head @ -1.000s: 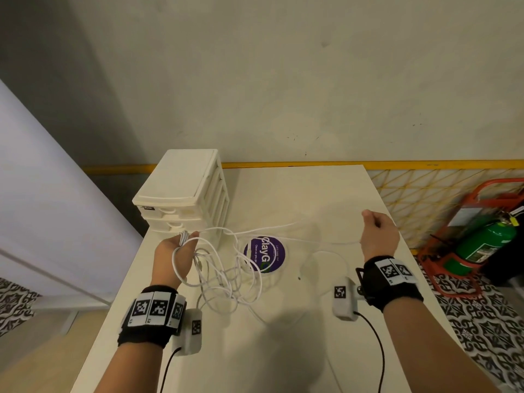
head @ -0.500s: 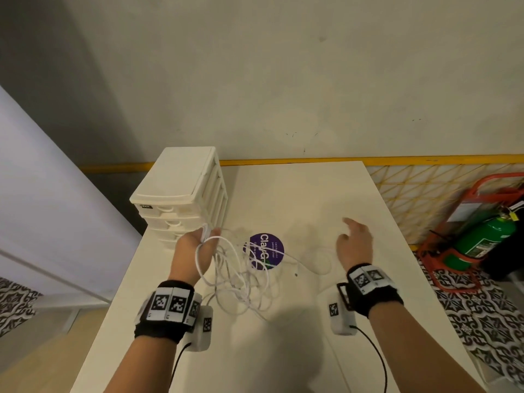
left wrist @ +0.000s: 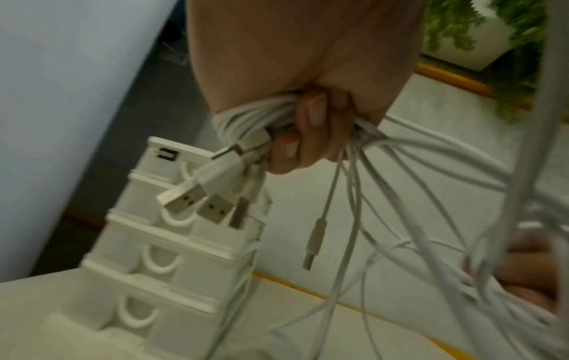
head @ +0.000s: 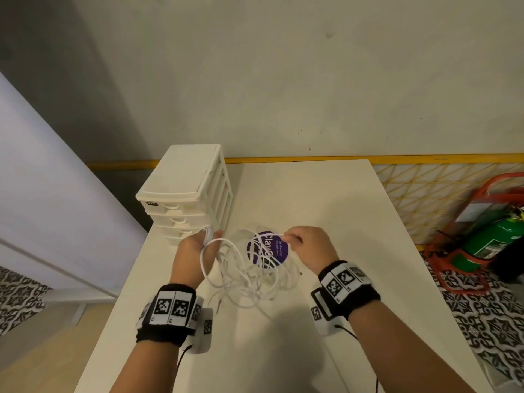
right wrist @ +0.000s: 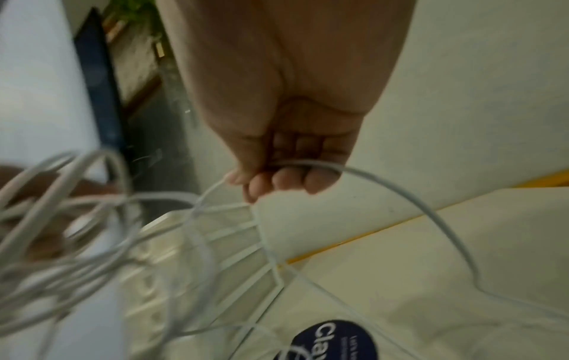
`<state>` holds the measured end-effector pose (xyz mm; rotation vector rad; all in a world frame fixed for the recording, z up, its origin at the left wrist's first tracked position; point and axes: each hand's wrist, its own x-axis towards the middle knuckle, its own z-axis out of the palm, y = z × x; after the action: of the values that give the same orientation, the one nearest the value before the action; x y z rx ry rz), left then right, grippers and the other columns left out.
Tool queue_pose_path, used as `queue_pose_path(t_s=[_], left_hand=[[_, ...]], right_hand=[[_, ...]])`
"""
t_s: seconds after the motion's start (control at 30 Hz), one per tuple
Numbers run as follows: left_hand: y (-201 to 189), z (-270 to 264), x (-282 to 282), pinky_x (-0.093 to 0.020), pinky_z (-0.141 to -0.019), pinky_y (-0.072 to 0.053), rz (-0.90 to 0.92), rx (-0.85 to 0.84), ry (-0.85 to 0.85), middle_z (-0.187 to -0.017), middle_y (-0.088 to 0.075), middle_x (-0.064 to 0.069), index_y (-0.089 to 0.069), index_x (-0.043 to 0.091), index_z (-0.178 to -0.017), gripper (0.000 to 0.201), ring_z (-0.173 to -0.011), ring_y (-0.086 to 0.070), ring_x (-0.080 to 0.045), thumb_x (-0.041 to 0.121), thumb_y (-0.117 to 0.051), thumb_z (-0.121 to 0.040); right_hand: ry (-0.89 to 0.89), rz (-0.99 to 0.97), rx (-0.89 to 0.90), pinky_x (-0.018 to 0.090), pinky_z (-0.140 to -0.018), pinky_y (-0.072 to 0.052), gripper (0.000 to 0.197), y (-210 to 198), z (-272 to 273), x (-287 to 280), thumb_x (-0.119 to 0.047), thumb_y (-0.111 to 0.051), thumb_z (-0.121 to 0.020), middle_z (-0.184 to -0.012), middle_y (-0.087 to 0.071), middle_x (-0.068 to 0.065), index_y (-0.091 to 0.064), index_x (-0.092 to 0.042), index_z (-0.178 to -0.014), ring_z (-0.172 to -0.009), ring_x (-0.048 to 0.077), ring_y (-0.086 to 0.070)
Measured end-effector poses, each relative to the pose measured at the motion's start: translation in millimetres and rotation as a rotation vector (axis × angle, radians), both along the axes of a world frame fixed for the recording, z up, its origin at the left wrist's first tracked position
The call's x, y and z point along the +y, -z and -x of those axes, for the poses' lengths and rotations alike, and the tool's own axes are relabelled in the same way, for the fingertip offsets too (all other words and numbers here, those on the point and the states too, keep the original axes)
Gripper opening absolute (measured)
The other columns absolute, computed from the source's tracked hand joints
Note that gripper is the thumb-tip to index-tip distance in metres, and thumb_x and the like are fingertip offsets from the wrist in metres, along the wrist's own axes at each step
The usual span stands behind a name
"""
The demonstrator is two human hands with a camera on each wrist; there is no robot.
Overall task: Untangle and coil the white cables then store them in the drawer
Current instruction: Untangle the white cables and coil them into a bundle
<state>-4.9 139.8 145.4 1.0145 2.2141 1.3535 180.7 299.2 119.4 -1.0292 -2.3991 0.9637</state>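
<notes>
A tangle of white cables (head: 249, 276) hangs between both hands above the white table (head: 326, 217). My left hand (head: 195, 251) grips a bundle of the white cables (left wrist: 246, 119), with several USB plugs (left wrist: 197, 194) sticking out below its fingers (left wrist: 307, 131). My right hand (head: 306, 248) pinches one strand of white cable (right wrist: 307, 164) between thumb and fingers (right wrist: 277, 180), right of the left hand. A cream drawer unit (head: 187, 194) stands just beyond the left hand, all its drawers closed (left wrist: 160, 255).
A round purple sticker (head: 269, 248) lies on the table under the cables. The table's left and right edges fall off to the floor. A green fire extinguisher (head: 493, 239) in a red stand sits on the floor at the right. A wall rises behind the table.
My right hand came in from the right, went from open to pinching a strand near the sticker. My left hand kept its bundle and rose a little toward the drawer unit.
</notes>
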Motion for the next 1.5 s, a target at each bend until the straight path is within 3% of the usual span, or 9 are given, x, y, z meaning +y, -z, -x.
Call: queue_pose_path(t_s=[0.23,0.33,0.4,0.5,0.6,0.77,0.93,1.2,1.5], left_hand=[[-10,50,-27,-0.046,-0.068,-0.054,0.019,0.024,-0.291,-0.068,-0.063,-0.021,-0.063,0.002,-0.076,0.043,-0.068,-0.061,-0.037,0.038,-0.051,-0.096],[-18,23,-15,-0.030,-0.057,-0.045,-0.005,0.001,-0.166,-0.062,-0.061,-0.013,-0.060,0.005,-0.069,0.038,-0.061,-0.058,-0.026,0.031,-0.054,-0.096],[-17,4,-2,-0.025,-0.054,-0.039,-0.021,0.001,-0.078,-0.059,-0.058,-0.008,-0.057,0.008,-0.065,0.035,-0.056,-0.054,-0.016,0.028,-0.057,-0.094],[-10,-15,14,-0.025,-0.055,-0.037,-0.063,0.015,0.028,-0.052,-0.050,0.000,-0.050,0.009,-0.059,0.037,-0.051,-0.047,-0.011,0.022,-0.062,-0.092],[-10,-30,23,-0.023,-0.057,-0.037,-0.128,0.026,0.136,-0.054,-0.046,-0.002,-0.047,0.007,-0.059,0.038,-0.051,-0.042,-0.007,0.020,-0.063,-0.091],[-8,-26,18,-0.040,-0.061,-0.041,-0.144,0.067,0.161,-0.058,-0.047,-0.019,-0.050,-0.003,-0.065,0.049,-0.057,-0.044,-0.019,0.040,-0.059,-0.086],[0,-15,9,-0.045,-0.061,-0.044,0.004,0.240,0.099,-0.060,-0.054,-0.021,-0.051,-0.002,-0.066,0.051,-0.060,-0.054,-0.036,0.044,-0.057,-0.088],[-7,10,-3,-0.045,-0.069,-0.051,0.077,0.345,-0.060,-0.072,-0.064,-0.022,-0.061,-0.003,-0.081,0.051,-0.073,-0.063,-0.038,0.047,-0.054,-0.088],[-13,39,-27,-0.038,-0.060,-0.040,0.142,0.346,-0.299,-0.063,-0.054,-0.021,-0.050,-0.004,-0.071,0.044,-0.064,-0.052,-0.039,0.031,-0.047,-0.098]], right_hand=[[0.756,0.120,-0.047,0.032,-0.083,-0.044,0.024,33,-93,69,-0.012,-0.050,-0.091,-0.109,-0.069,0.011,-0.069,-0.013,-0.106,-0.101,0.030,-0.060],[0.697,0.155,-0.335,0.037,-0.098,-0.039,0.038,46,-90,60,-0.015,-0.043,-0.094,-0.135,-0.052,0.012,-0.052,-0.013,-0.131,-0.122,0.032,-0.047],[0.583,0.004,-0.185,0.038,-0.105,-0.033,0.046,43,-69,42,-0.008,-0.045,-0.090,-0.139,-0.046,0.014,-0.047,-0.011,-0.136,-0.127,0.032,-0.040],[0.149,-0.242,0.178,0.029,-0.101,-0.035,0.035,13,-27,2,-0.025,-0.048,-0.089,-0.115,-0.064,0.010,-0.064,-0.010,-0.115,-0.109,0.023,-0.054],[-0.127,-0.056,0.054,0.029,-0.089,-0.044,0.039,-3,9,-26,-0.045,-0.054,-0.088,-0.092,-0.070,0.005,-0.070,-0.012,-0.101,-0.088,0.019,-0.060],[-0.211,0.123,-0.037,0.036,-0.058,-0.042,0.035,5,14,-27,-0.028,-0.058,-0.089,-0.055,-0.050,0.012,-0.055,-0.007,-0.060,-0.053,0.022,-0.047],[-0.226,0.087,-0.086,0.031,-0.054,-0.032,0.037,-1,5,-20,-0.015,-0.057,-0.084,-0.051,-0.035,0.005,-0.038,-0.011,-0.052,-0.049,0.016,-0.037],[-0.265,-0.123,-0.228,0.037,-0.080,-0.049,0.033,-1,-10,-17,-0.022,-0.040,-0.098,-0.101,-0.069,0.013,-0.058,-0.012,-0.124,-0.092,0.029,-0.063],[0.262,-0.139,-0.169,0.034,-0.081,-0.045,0.032,27,-72,38,-0.028,-0.039,-0.100,-0.106,-0.068,0.011,-0.064,-0.012,-0.110,-0.096,0.030,-0.061]])
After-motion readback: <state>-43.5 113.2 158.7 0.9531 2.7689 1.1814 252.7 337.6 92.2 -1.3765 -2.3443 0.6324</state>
